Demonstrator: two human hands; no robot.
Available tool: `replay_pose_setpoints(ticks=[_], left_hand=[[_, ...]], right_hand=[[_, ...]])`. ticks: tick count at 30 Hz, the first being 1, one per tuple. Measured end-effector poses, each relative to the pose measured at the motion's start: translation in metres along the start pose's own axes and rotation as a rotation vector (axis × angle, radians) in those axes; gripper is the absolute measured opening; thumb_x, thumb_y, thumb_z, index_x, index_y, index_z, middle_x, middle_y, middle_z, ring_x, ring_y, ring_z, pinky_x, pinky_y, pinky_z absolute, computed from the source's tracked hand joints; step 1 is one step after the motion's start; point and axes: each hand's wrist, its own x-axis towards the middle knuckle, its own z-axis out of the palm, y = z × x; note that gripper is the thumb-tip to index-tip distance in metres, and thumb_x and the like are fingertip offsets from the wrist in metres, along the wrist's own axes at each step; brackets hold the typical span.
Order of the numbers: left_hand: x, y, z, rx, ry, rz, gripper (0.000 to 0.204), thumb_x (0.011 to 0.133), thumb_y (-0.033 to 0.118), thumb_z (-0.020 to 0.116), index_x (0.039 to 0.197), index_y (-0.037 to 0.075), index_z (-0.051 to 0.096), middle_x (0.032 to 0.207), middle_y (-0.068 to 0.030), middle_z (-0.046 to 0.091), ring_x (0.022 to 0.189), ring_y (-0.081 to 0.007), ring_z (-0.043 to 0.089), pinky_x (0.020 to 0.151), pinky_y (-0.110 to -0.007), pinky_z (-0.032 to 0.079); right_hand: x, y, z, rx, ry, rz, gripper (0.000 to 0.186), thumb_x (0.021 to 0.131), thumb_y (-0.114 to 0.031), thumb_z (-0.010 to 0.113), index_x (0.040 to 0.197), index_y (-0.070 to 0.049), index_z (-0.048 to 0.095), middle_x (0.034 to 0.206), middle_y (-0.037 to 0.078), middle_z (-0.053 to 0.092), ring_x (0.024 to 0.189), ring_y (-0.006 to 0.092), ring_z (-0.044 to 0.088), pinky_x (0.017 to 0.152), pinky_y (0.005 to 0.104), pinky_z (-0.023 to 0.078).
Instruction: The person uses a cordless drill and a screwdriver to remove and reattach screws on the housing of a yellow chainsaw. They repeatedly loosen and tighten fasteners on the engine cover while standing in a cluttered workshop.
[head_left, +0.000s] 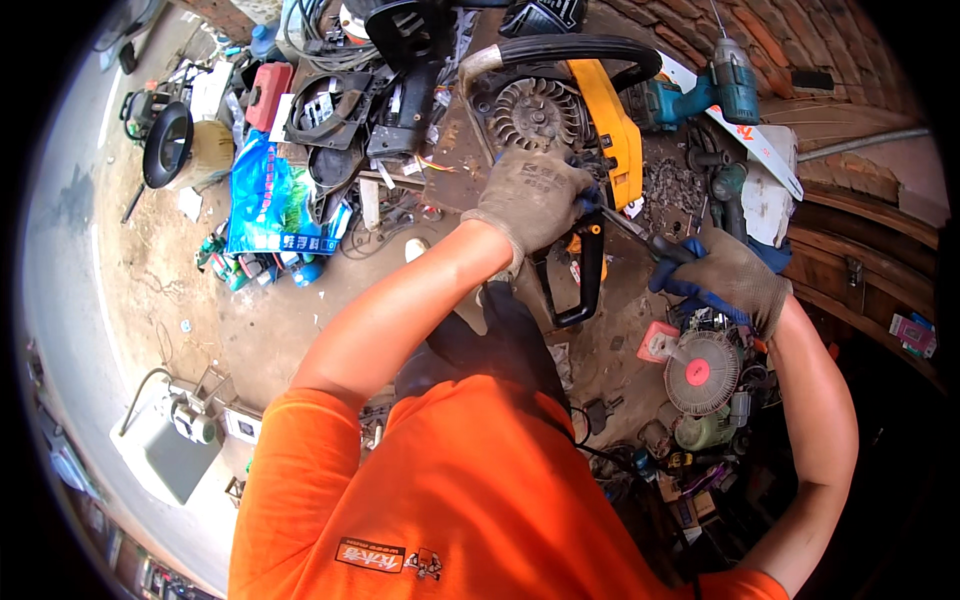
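A chainsaw with a yellow body [615,140] lies on the dirty workbench in front of me, its finned metal flywheel [538,113] exposed. Its black front handle [580,47] arches across the far side, and the black rear handle [590,285] points toward me. My left hand [535,195], in a grey-and-blue work glove, is closed on the saw just below the flywheel; its fingertips are partly hidden. In my right hand [735,278], gloved alike, is a screwdriver [632,228] with a dark handle. Its shaft reaches to the saw beside my left fingers; the tip is hidden.
A teal cordless drill [735,85] stands beyond the saw, near a long white guide bar [765,160] and a brick wall [800,35]. Nearer on the right is a small fan [700,372] among tools. Left lie a blue bag [268,200] and black plastic parts [335,110].
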Motion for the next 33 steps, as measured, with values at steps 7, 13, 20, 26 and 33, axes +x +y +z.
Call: replay_pose_setpoints(ticks=[7, 13, 20, 26, 33], left_hand=[[-0.001, -0.004, -0.001, -0.046, 0.013, 0.006, 0.028, 0.081, 0.029, 0.073, 0.107, 0.018, 0.076, 0.101, -0.0127, 0.067, 0.092, -0.0341, 0.068, 0.083, -0.046, 0.053], [-0.001, -0.006, 0.004, -0.108, 0.071, -0.004, 0.026, 0.079, 0.025, 0.074, 0.102, 0.013, 0.075, 0.101, -0.0133, 0.067, 0.089, -0.0335, 0.067, 0.083, -0.045, 0.052], [-0.001, -0.006, 0.013, -0.186, 0.143, -0.003, 0.022, 0.076, 0.021, 0.075, 0.095, 0.009, 0.073, 0.101, -0.0137, 0.068, 0.085, -0.0335, 0.068, 0.076, -0.046, 0.053], [0.002, -0.005, 0.012, -0.2, 0.175, 0.018, 0.025, 0.075, 0.022, 0.077, 0.094, 0.007, 0.071, 0.098, -0.0157, 0.067, 0.084, -0.0341, 0.068, 0.074, -0.045, 0.053], [0.003, -0.003, 0.008, -0.166, 0.172, -0.026, 0.029, 0.075, 0.026, 0.077, 0.095, 0.006, 0.07, 0.094, -0.0188, 0.066, 0.085, -0.0369, 0.068, 0.076, -0.047, 0.052]], right_hand=[[0.014, -0.028, 0.003, 0.051, -0.052, 0.159, 0.024, 0.082, -0.014, 0.07, 0.085, 0.009, 0.068, 0.073, 0.009, 0.066, 0.057, 0.0151, 0.063, 0.051, 0.0298, 0.051], [0.01, -0.055, 0.013, -0.072, 0.07, 0.248, 0.015, 0.084, -0.007, 0.065, 0.092, 0.0, 0.075, 0.07, 0.008, 0.068, 0.064, 0.0137, 0.064, 0.064, 0.0282, 0.052], [0.006, -0.05, 0.035, -0.001, 0.166, 0.179, 0.024, 0.082, -0.016, 0.068, 0.09, 0.006, 0.07, 0.071, 0.019, 0.067, 0.068, 0.0275, 0.067, 0.066, 0.04, 0.052], [0.026, -0.097, 0.015, -0.423, 0.11, 0.155, 0.026, 0.084, -0.017, 0.057, 0.09, 0.004, 0.072, 0.092, 0.029, 0.069, 0.092, 0.0432, 0.068, 0.084, 0.0473, 0.054], [0.011, -0.071, -0.01, -0.657, 0.019, -0.023, 0.028, 0.083, -0.016, 0.057, 0.097, 0.004, 0.07, 0.097, 0.028, 0.069, 0.096, 0.0429, 0.067, 0.087, 0.0485, 0.052]])
